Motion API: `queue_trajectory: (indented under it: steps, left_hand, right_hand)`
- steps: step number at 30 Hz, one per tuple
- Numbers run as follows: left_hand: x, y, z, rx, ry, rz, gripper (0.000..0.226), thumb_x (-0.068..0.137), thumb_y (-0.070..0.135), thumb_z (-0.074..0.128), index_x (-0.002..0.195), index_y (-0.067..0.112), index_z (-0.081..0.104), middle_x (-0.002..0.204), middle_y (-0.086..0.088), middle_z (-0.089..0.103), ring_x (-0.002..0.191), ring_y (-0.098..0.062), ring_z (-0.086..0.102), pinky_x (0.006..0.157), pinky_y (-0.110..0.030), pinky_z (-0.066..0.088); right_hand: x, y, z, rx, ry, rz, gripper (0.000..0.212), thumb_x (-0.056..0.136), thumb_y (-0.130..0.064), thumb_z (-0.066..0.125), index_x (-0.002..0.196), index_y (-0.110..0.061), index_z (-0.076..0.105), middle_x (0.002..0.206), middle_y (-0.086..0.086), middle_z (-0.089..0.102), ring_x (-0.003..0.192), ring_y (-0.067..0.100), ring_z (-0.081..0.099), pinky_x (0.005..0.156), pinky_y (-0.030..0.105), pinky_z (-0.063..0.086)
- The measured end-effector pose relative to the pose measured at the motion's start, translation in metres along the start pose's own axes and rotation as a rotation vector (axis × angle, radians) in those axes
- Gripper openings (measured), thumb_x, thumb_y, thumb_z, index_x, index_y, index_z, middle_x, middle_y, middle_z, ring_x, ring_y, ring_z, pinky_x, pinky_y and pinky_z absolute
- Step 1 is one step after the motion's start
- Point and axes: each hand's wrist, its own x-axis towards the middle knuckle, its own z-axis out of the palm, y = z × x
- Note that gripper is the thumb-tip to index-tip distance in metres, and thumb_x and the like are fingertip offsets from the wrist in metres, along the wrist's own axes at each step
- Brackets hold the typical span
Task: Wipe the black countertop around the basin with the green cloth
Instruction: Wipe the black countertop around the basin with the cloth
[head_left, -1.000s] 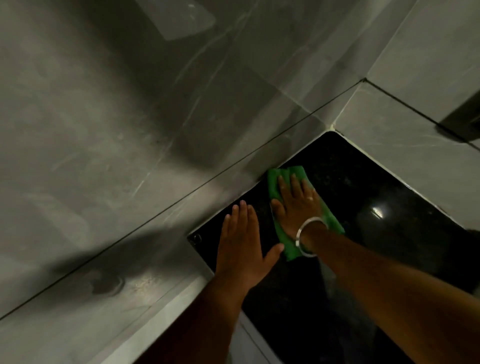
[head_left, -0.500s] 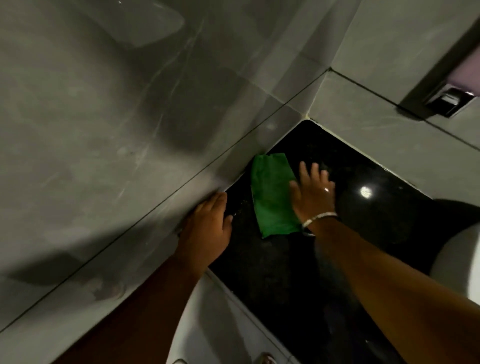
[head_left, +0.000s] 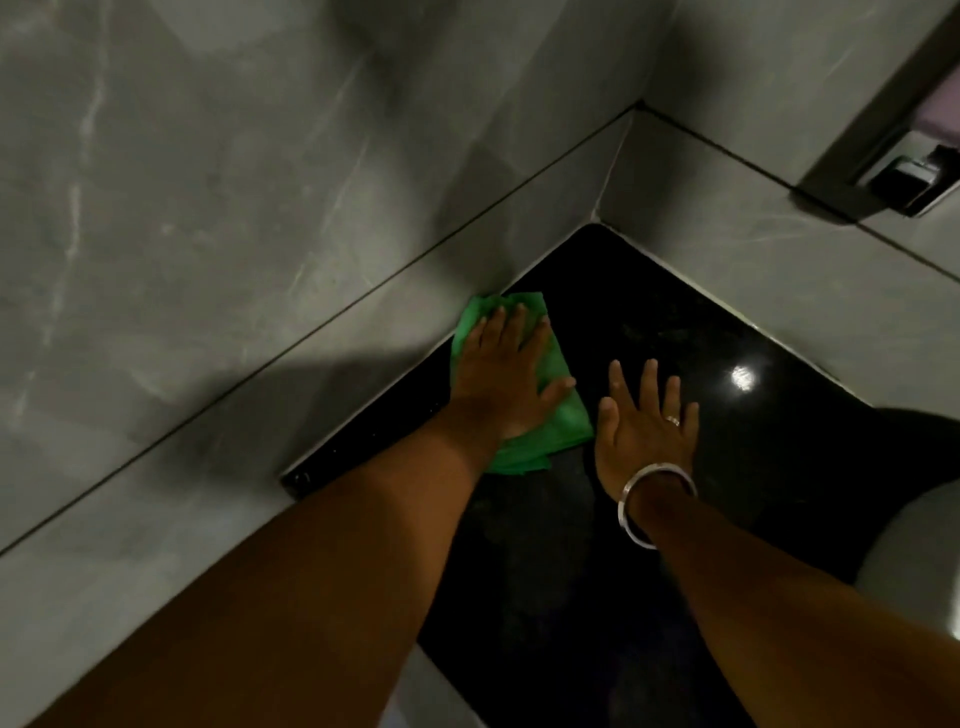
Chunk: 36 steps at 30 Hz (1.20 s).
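Note:
The green cloth (head_left: 563, 415) lies flat on the black countertop (head_left: 675, 332), against the left wall near the back corner. My left hand (head_left: 501, 371) rests palm down on the cloth with fingers spread, pressing it to the surface. My right hand (head_left: 641, 421) lies flat on the bare counter just right of the cloth, fingers apart, holding nothing; it wears a ring and a silver bangle. A pale curved edge of the basin (head_left: 914, 551) shows at the right border.
Grey marbled wall tiles (head_left: 260, 234) close the counter on the left and at the back. A dark metal fixture (head_left: 904, 182) sits on the back wall at upper right. A light reflection (head_left: 743, 378) glints on the counter.
The cloth passed from my right hand to my left. My left hand left the wall edge and now presses the cloth; my right hand moved off to the bare counter.

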Motion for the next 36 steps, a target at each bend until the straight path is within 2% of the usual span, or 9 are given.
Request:
queue_trajectory:
  steps: [4, 8, 13, 16, 19, 24, 28, 32, 36]
  left_hand:
    - [-0.089, -0.025, 0.009, -0.041, 0.103, -0.083, 0.083, 0.086, 0.071, 0.033, 0.153, 0.024, 0.025, 0.16, -0.016, 0.025, 0.146, -0.038, 0.021, 0.119, -0.049, 0.016]
    - [-0.17, -0.034, 0.025, -0.018, 0.025, -0.181, 0.085, 0.085, 0.076, 0.019, 0.155, 0.027, 0.015, 0.162, -0.014, 0.022, 0.148, -0.038, 0.019, 0.119, -0.053, 0.017]
    - [-0.087, -0.016, 0.008, 0.045, 0.089, 0.002, 0.083, 0.086, 0.073, 0.033, 0.153, 0.027, 0.024, 0.161, -0.015, 0.023, 0.147, -0.037, 0.021, 0.12, -0.049, 0.011]
    - [-0.041, -0.023, -0.003, 0.039, 0.051, -0.023, 0.084, 0.085, 0.073, 0.037, 0.154, 0.028, 0.022, 0.163, -0.013, 0.019, 0.149, -0.034, 0.017, 0.121, -0.047, 0.01]
    - [-0.093, -0.055, 0.003, 0.014, 0.089, 0.012, 0.081, 0.086, 0.072, 0.036, 0.151, 0.023, 0.033, 0.158, -0.014, 0.031, 0.145, -0.035, 0.028, 0.118, -0.049, 0.022]
    - [-0.202, -0.104, 0.018, -0.026, 0.123, -0.082, 0.076, 0.09, 0.071, 0.034, 0.153, 0.031, 0.023, 0.162, -0.003, 0.024, 0.147, -0.026, 0.025, 0.114, -0.048, 0.029]
    - [-0.18, -0.067, 0.018, 0.02, 0.107, -0.209, 0.08, 0.089, 0.071, 0.027, 0.154, 0.026, 0.02, 0.162, -0.014, 0.022, 0.146, -0.036, 0.023, 0.118, -0.051, 0.021]
    - [-0.13, 0.002, 0.018, -0.001, 0.023, 0.001, 0.081, 0.088, 0.07, 0.031, 0.154, 0.024, 0.022, 0.162, -0.017, 0.02, 0.148, -0.038, 0.017, 0.12, -0.05, 0.011]
    - [-0.156, -0.06, 0.01, 0.063, 0.013, 0.044, 0.081, 0.089, 0.07, 0.029, 0.155, 0.026, 0.017, 0.164, -0.009, 0.014, 0.15, -0.029, 0.016, 0.122, -0.047, 0.008]
  right_hand:
    - [-0.005, -0.002, -0.008, -0.014, -0.028, -0.011, 0.055, 0.098, -0.044, 0.015, 0.151, -0.035, 0.001, 0.163, 0.006, -0.001, 0.149, 0.032, -0.003, 0.119, 0.055, 0.003]
    - [-0.008, -0.005, -0.01, -0.019, -0.04, -0.012, 0.057, 0.098, -0.045, 0.019, 0.151, -0.032, 0.003, 0.163, 0.008, -0.002, 0.148, 0.033, -0.003, 0.119, 0.056, 0.004]
    - [-0.005, -0.003, -0.007, -0.014, -0.031, -0.009, 0.058, 0.097, -0.045, 0.02, 0.151, -0.032, 0.005, 0.163, 0.008, 0.001, 0.148, 0.033, 0.0, 0.118, 0.056, 0.003]
    - [-0.003, -0.002, -0.003, -0.001, -0.016, -0.006, 0.057, 0.097, -0.043, 0.023, 0.151, -0.032, 0.009, 0.163, 0.008, 0.004, 0.148, 0.032, 0.002, 0.118, 0.056, 0.003]
    - [-0.004, 0.0, -0.002, -0.001, 0.002, -0.013, 0.057, 0.097, -0.043, 0.025, 0.151, -0.031, 0.012, 0.162, 0.009, 0.006, 0.148, 0.033, 0.004, 0.118, 0.057, 0.003]
    - [-0.008, -0.004, -0.009, -0.008, -0.019, -0.017, 0.058, 0.097, -0.043, 0.024, 0.152, -0.029, 0.009, 0.162, 0.01, 0.003, 0.148, 0.034, 0.002, 0.118, 0.057, 0.003]
    - [-0.007, -0.006, -0.009, -0.01, -0.026, -0.003, 0.059, 0.097, -0.044, 0.023, 0.151, -0.03, 0.006, 0.162, 0.01, 0.002, 0.148, 0.034, 0.001, 0.118, 0.056, 0.002]
    - [-0.007, -0.005, -0.01, 0.009, -0.037, -0.012, 0.059, 0.097, -0.045, 0.023, 0.151, -0.031, 0.007, 0.162, 0.009, 0.002, 0.148, 0.034, 0.0, 0.118, 0.057, 0.001]
    - [-0.005, -0.005, -0.009, 0.009, -0.028, -0.001, 0.058, 0.096, -0.044, 0.023, 0.151, -0.031, 0.008, 0.162, 0.009, 0.004, 0.148, 0.034, 0.002, 0.118, 0.058, 0.003]
